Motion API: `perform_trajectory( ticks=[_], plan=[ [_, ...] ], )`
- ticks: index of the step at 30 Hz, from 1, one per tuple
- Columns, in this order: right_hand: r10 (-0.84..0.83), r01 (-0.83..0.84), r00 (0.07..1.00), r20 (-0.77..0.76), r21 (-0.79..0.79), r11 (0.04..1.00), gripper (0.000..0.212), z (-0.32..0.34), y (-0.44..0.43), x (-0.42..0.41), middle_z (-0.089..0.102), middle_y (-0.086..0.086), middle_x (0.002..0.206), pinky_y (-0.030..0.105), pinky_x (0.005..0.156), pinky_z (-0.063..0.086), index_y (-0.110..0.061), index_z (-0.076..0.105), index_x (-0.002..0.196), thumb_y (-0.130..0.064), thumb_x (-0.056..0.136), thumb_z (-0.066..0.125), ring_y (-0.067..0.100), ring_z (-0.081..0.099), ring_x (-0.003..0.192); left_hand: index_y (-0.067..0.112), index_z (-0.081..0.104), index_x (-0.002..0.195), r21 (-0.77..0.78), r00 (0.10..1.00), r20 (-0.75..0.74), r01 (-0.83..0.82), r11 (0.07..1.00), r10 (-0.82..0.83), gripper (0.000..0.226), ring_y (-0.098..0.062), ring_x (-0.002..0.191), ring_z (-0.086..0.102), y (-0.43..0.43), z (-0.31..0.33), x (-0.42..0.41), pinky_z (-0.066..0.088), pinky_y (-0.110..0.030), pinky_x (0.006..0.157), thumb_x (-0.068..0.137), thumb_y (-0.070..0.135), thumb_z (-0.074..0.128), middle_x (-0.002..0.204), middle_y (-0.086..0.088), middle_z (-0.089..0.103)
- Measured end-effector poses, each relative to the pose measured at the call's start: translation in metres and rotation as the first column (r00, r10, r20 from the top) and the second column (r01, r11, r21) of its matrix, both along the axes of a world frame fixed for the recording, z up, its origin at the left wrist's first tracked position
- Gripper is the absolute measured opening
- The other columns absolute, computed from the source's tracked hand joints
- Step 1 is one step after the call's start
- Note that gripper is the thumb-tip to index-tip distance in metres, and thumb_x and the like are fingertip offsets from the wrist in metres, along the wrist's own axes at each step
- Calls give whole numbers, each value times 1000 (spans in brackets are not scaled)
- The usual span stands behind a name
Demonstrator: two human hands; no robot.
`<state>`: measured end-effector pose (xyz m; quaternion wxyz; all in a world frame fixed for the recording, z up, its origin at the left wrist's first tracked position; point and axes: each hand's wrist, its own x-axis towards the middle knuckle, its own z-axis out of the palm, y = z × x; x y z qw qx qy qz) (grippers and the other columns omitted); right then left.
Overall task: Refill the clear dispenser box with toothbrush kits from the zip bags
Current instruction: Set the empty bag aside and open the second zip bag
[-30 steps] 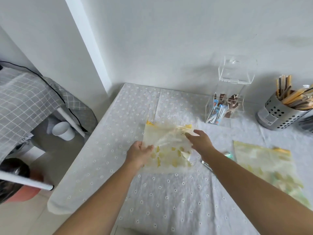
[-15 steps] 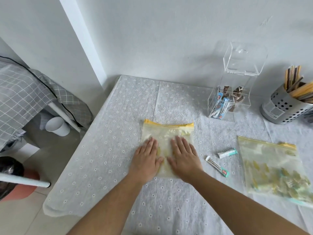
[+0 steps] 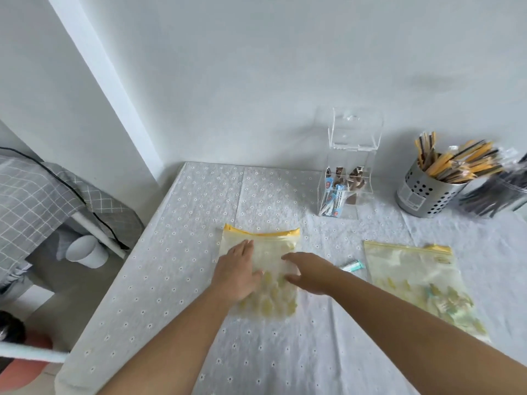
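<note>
A flat zip bag [image 3: 265, 303] with a yellow seal lies in the middle of the table. My left hand [image 3: 236, 273] rests palm down on its left side, fingers spread. Over the bag's right edge my right hand [image 3: 309, 273] hovers with fingers apart, holding nothing. A second zip bag [image 3: 419, 283] with kits inside lies to the right. Between the bags a small white and teal tube [image 3: 352, 265] shows past my right wrist. The clear dispenser box [image 3: 346, 178] stands at the back with its lid up and several kits in the bottom.
A perforated metal cup [image 3: 427, 192] full of wooden sticks stands at the back right by the wall. The table [image 3: 171, 280] wears a white eyelet cloth. Its left edge drops to the floor, where a white cup [image 3: 85, 252] sits under a checked cloth.
My right hand has lifted off the flat bag and shifted right. My left hand has slid up the bag. A second small tube near my right wrist is now hidden.
</note>
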<state>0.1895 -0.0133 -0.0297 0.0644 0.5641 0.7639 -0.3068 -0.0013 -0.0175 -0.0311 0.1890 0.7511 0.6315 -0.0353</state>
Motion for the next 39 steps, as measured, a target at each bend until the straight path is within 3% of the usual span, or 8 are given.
perform_trajectory(
  ticks=[7,13,17,20,25,29,34,39],
  plan=[
    [-242,237,970,30,123,964,46,25,3,139,40,-3,148,31,112,29,-26,39,139,-31,95,50,17,36,137,14,12,149,94,980,1,198,976,-198,69,-21,146,13,25,25,125,21,-38,117,93,39,44,159,-6,12],
    [-276,257,938,212,113,960,73,4,-3,249,27,-6,155,37,115,27,-29,23,147,-35,86,62,17,23,143,15,10,149,-5,962,-18,273,962,-273,72,-23,146,11,23,-3,232,20,-41,117,92,42,46,159,-8,8],
    [-227,207,951,209,114,972,87,-14,-3,277,28,-4,154,39,116,23,-30,22,147,-47,76,69,20,26,142,15,8,149,-110,983,12,185,976,-185,77,-24,146,11,14,-21,267,19,-40,117,91,46,48,159,-9,7],
    [-226,196,958,174,178,964,85,-20,-1,283,42,-2,140,38,112,27,-34,31,141,-52,69,73,21,38,131,17,9,149,-125,980,197,17,992,8,80,-25,143,21,10,-26,279,25,-40,116,88,42,56,156,-9,19],
    [-248,229,962,113,157,961,46,-3,8,292,51,-7,98,29,89,37,-28,57,111,-43,72,75,17,51,101,19,36,138,-278,703,563,-334,901,434,58,-21,106,57,6,-16,288,48,-26,82,87,18,63,123,-9,57],
    [-259,260,966,22,-7,966,18,38,16,301,67,-3,87,24,72,46,-16,71,90,-26,76,76,15,59,84,13,67,88,-275,632,680,-251,928,372,4,-19,78,63,6,1,274,47,-22,66,85,11,65,84,-7,69],
    [-234,233,972,5,-102,967,8,105,15,297,68,-15,79,21,76,44,-31,69,72,-31,74,76,6,61,81,17,63,74,-320,561,773,-60,946,297,14,-11,67,66,4,51,245,49,-16,61,85,8,65,75,-2,70],
    [-316,262,910,-269,-217,940,5,165,12,267,75,3,76,23,67,51,-14,73,76,-10,79,72,15,69,72,17,65,75,-225,472,858,-12,974,204,12,-3,58,64,13,110,203,47,-11,56,84,9,67,70,2,69]
  ],
)
